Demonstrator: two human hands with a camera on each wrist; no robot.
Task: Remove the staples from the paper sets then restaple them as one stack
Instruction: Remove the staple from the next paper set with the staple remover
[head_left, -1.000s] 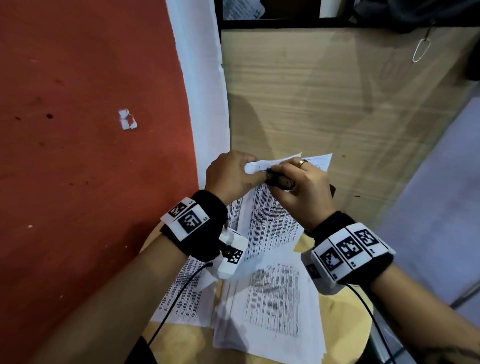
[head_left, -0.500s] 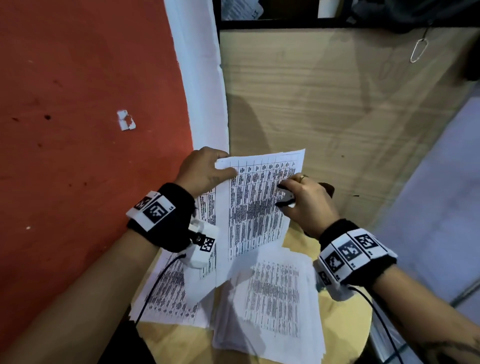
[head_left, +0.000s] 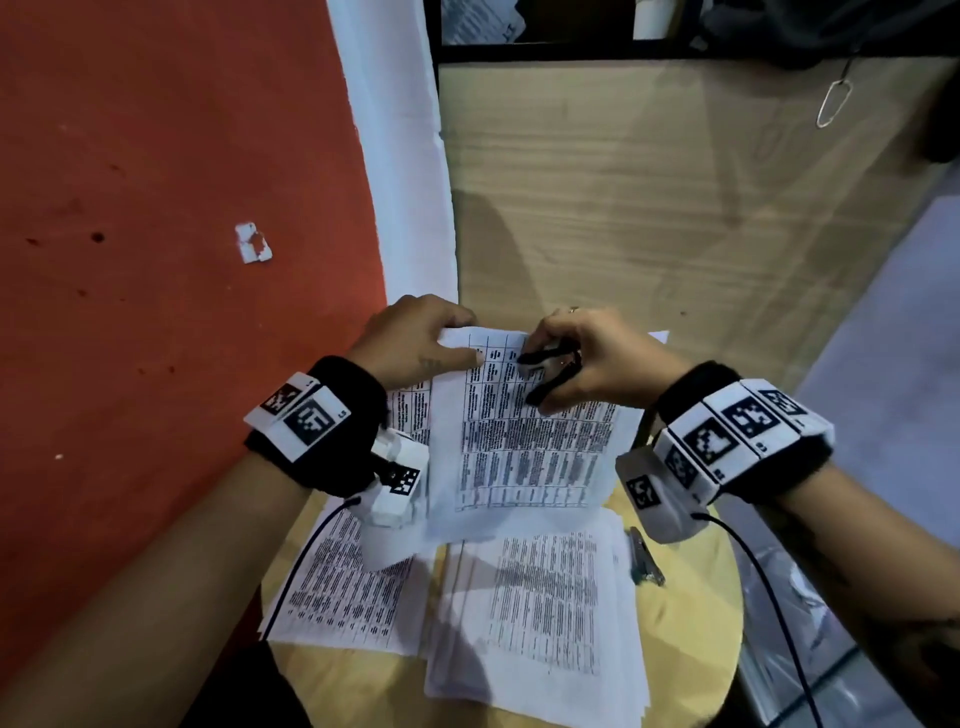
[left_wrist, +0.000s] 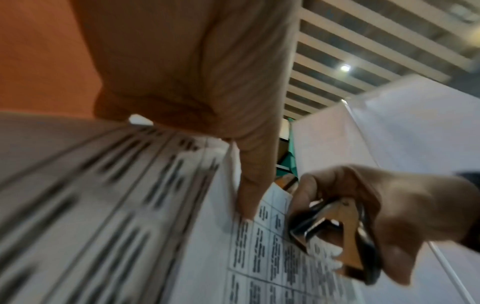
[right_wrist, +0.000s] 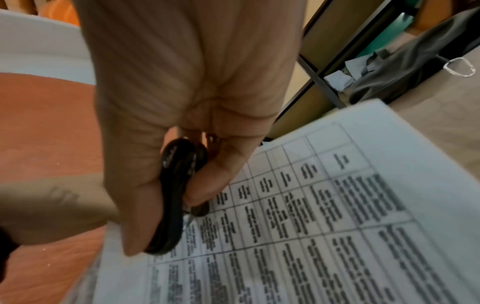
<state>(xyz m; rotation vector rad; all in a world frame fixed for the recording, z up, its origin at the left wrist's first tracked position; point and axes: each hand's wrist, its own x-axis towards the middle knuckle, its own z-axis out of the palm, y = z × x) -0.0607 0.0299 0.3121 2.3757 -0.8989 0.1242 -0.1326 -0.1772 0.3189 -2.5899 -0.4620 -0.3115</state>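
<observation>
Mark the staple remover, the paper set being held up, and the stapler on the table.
staple remover (left_wrist: 335, 232), left wrist view, on its metal claws.
held paper set (head_left: 535, 447), head view, middle of the printed page.
stapler (head_left: 645, 558), head view, on its body beside the lying papers.

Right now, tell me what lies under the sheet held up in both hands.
Under the held sheet, two paper stacks lie on the round table; their upper parts are covered. No staples are discernible.
</observation>
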